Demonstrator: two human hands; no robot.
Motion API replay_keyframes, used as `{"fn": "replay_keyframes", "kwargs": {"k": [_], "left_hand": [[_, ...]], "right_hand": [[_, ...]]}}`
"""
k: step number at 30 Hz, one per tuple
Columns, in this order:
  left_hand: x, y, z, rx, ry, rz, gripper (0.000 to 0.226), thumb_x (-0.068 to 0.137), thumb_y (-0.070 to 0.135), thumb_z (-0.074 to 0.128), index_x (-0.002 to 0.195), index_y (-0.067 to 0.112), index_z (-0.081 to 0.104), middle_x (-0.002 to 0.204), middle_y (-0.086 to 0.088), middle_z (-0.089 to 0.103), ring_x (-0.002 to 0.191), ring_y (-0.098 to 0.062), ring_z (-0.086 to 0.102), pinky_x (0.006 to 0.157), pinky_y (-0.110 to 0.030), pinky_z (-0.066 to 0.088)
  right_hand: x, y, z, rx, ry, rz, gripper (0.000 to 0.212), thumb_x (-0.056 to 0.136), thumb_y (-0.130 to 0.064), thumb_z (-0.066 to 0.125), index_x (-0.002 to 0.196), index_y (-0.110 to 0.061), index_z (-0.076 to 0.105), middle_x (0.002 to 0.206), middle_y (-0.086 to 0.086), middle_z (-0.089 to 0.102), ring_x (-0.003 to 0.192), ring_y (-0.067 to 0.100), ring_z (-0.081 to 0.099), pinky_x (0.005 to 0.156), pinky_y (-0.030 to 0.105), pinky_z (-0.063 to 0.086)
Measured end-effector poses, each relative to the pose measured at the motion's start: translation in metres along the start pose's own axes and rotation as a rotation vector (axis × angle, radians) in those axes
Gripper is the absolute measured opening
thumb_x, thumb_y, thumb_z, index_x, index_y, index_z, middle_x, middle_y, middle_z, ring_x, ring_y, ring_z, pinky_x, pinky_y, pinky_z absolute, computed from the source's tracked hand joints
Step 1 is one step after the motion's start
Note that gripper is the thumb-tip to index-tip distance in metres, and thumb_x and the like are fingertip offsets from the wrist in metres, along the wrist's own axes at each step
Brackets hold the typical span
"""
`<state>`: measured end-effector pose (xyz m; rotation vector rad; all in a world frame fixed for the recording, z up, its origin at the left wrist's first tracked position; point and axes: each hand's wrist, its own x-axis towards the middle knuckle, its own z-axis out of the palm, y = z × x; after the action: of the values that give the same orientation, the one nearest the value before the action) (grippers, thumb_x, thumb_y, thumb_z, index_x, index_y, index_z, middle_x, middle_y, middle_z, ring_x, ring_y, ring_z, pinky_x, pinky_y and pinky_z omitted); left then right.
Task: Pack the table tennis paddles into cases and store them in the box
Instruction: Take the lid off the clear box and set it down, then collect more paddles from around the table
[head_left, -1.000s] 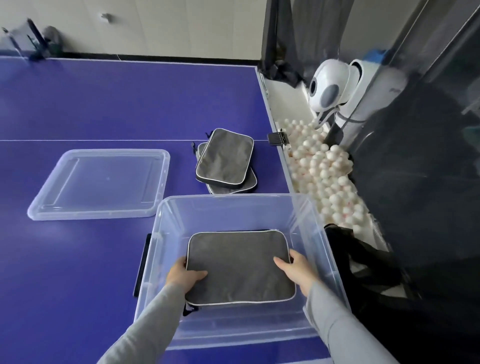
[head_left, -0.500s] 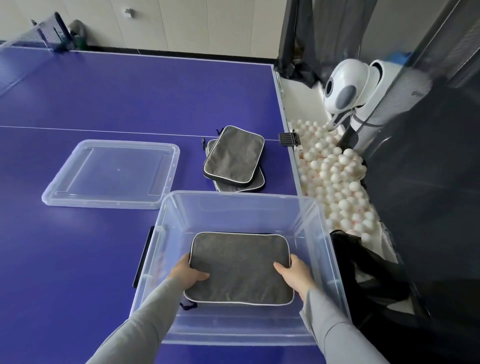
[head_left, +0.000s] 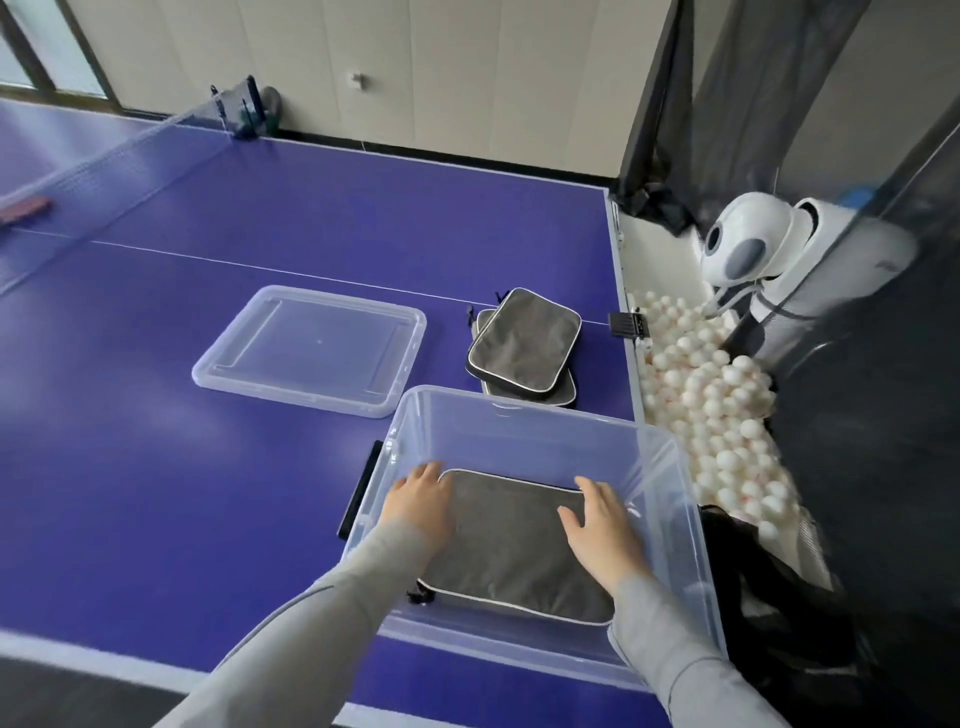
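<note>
letting go now, the left hand and right hand, fingers loose, have slid off the grey cloth paddle case. it lies flat inside the clear plastic box. two more grey cases wait behind.

There is a single view, from a camera worn on the person's head. It looks forward and steeply down across the purple table-tennis table, close over the clear plastic storage box where the left hand and right hand reach in. The wide lens bends the table edges. Beyond the hands it takes in the net and the pale panelled wall.
</note>
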<state>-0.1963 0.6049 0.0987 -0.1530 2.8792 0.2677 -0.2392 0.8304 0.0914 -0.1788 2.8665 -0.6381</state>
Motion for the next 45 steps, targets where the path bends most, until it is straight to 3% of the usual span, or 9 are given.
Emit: {"fn": "replay_keyframes", "kwargs": {"k": [6, 11, 17, 26, 35, 45], "left_hand": [[-0.025, -0.036, -0.048, -0.036, 0.250, 0.032, 0.056, 0.095, 0.037, 0.045, 0.146, 0.020, 0.027, 0.154, 0.002, 0.027, 0.141, -0.018, 0.024, 0.110, -0.033, 0.023], [-0.078, -0.121, -0.063, -0.078, 0.308, -0.176, 0.062, 0.095, 0.038, 0.046, 0.149, 0.019, 0.022, 0.154, 0.002, 0.026, 0.142, -0.018, 0.023, 0.111, -0.034, 0.022], [-0.173, -0.243, -0.043, -0.132, 0.231, -0.482, 0.065, 0.096, 0.040, 0.046, 0.150, 0.018, 0.018, 0.157, 0.001, 0.019, 0.143, -0.017, 0.020, 0.112, -0.035, 0.025], [-0.362, -0.385, 0.035, -0.220, 0.107, -0.943, 0.064, 0.093, 0.042, 0.050, 0.146, 0.017, 0.026, 0.155, 0.000, 0.027, 0.141, -0.019, 0.028, 0.109, -0.037, 0.032], [-0.487, -0.437, 0.085, -0.327, 0.005, -1.270, 0.060, 0.093, 0.043, 0.048, 0.144, 0.019, 0.029, 0.154, 0.001, 0.027, 0.141, -0.019, 0.027, 0.109, -0.039, 0.032], [-0.514, -0.505, 0.085, -0.409, -0.034, -1.460, 0.063, 0.094, 0.043, 0.048, 0.146, 0.016, 0.025, 0.154, 0.000, 0.026, 0.140, -0.020, 0.029, 0.108, -0.039, 0.033]], "right_hand": [[0.003, -0.081, -0.005, 0.071, 0.029, -0.191, 0.049, 0.095, -0.023, 0.053, 0.140, -0.008, 0.040, 0.137, 0.010, 0.046, 0.127, 0.027, 0.044, 0.103, 0.036, 0.034], [-0.003, -0.182, 0.019, -0.008, 0.004, -0.407, 0.049, 0.096, -0.023, 0.052, 0.140, -0.008, 0.039, 0.140, 0.010, 0.045, 0.132, 0.028, 0.039, 0.104, 0.038, 0.032], [-0.045, -0.296, 0.090, -0.197, -0.155, -0.655, 0.054, 0.098, -0.031, 0.046, 0.146, -0.012, 0.030, 0.144, 0.006, 0.037, 0.135, 0.024, 0.033, 0.106, 0.036, 0.027], [-0.130, -0.412, 0.208, -0.574, -0.419, -0.872, 0.054, 0.098, -0.038, 0.042, 0.145, -0.015, 0.027, 0.148, 0.005, 0.034, 0.138, 0.023, 0.029, 0.112, 0.038, 0.026], [-0.199, -0.512, 0.282, -0.689, -0.547, -1.121, 0.053, 0.098, -0.038, 0.043, 0.144, -0.015, 0.030, 0.146, 0.006, 0.037, 0.137, 0.025, 0.031, 0.112, 0.039, 0.027], [-0.236, -0.629, 0.373, -0.684, -0.700, -1.364, 0.056, 0.098, -0.038, 0.042, 0.147, -0.015, 0.027, 0.149, 0.006, 0.034, 0.140, 0.024, 0.028, 0.113, 0.041, 0.025]]}}
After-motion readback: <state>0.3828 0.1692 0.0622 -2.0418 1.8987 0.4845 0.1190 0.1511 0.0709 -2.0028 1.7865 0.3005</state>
